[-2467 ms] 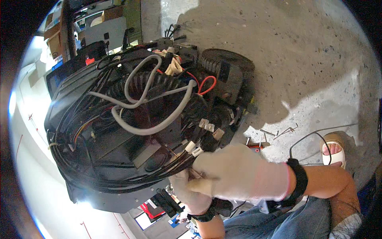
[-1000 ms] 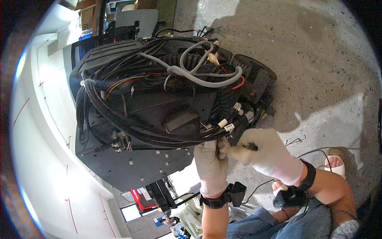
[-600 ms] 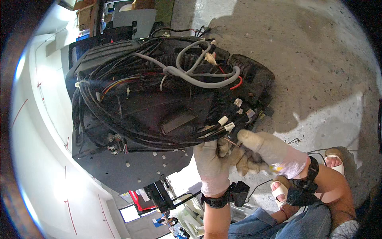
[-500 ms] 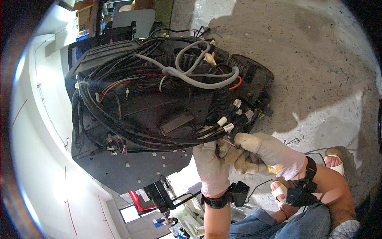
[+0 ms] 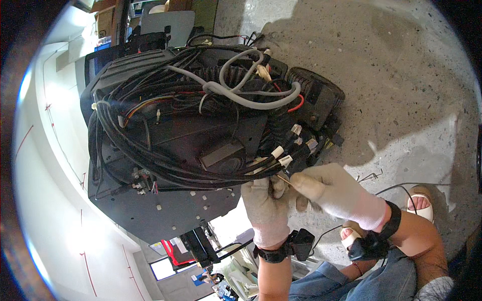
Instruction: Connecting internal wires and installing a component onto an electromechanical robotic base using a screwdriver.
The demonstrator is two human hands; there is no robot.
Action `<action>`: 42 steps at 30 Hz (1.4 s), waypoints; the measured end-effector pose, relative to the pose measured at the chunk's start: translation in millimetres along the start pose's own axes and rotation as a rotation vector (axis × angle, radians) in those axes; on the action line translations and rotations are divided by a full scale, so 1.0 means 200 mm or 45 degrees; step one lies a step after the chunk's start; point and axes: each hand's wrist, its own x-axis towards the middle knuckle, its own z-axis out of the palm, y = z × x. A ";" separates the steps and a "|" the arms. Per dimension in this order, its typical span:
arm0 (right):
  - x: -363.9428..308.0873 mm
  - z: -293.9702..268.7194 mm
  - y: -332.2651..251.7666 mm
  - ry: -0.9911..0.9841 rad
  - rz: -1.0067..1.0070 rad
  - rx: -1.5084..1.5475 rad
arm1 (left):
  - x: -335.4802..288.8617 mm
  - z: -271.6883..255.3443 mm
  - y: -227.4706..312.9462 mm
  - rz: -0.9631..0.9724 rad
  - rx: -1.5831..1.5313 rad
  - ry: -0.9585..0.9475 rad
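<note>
Both my hands wear pale work gloves with dirty fingertips. My left hand (image 5: 265,204) is closed, its fingers curled against the lower edge of a bundle of black cables (image 5: 165,168); what it grips is hidden. Between the thumb and fingers of my right hand (image 5: 334,193) is a thin, brownish, rod-like piece (image 5: 285,179), its tip pointing at the cables beside my left hand. White-tagged cable ends (image 5: 285,161) lie just above. The cables loop over a large black machine housing (image 5: 165,213), with a thick grey cable (image 5: 251,102) knotted on top.
Bent thin metal pieces (image 5: 370,176) lie on the speckled concrete floor (image 5: 391,100), near a black cord and two sandalled feet (image 5: 419,202). A small open circuit part (image 5: 144,181) sits at the housing's side. A grey panel (image 5: 168,25) stands behind.
My right hand has drawn slightly away from my left, its fingers straighter, and more of the thin rod-like piece shows. My left hand stays almost where it was at the cables.
</note>
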 end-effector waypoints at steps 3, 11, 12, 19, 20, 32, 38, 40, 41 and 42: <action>0.01 -0.03 -0.04 -0.447 0.881 0.831 | 0.00 0.02 0.00 -0.010 -0.006 0.036; 0.01 0.02 0.00 0.008 0.007 -0.253 | 0.00 -0.04 -0.01 0.014 -0.039 -0.102; 0.02 0.02 -0.01 0.295 -0.583 -0.964 | 0.00 -0.04 -0.01 0.013 -0.028 -0.085; -0.02 0.01 -0.02 0.002 0.165 0.073 | -0.01 0.04 0.01 -0.049 -0.053 0.107; -0.02 0.01 -0.02 0.001 0.168 0.076 | -0.02 0.03 0.00 -0.051 -0.051 0.110; -0.01 0.05 -0.06 0.106 -0.556 -0.996 | 0.01 0.02 0.00 -0.067 -0.065 0.211; 0.00 0.01 -0.03 -0.044 -0.001 -0.241 | 0.00 0.06 0.01 -0.038 -0.043 0.248; 0.00 -0.01 -0.04 -0.201 0.485 0.398 | 0.00 0.03 0.02 -0.129 -0.186 0.089; 0.01 -0.02 -0.02 -0.349 0.681 0.650 | 0.00 0.03 0.02 -0.129 -0.186 0.088; 0.01 -0.02 -0.02 -0.496 0.875 0.902 | 0.01 0.03 0.01 -0.118 -0.188 0.139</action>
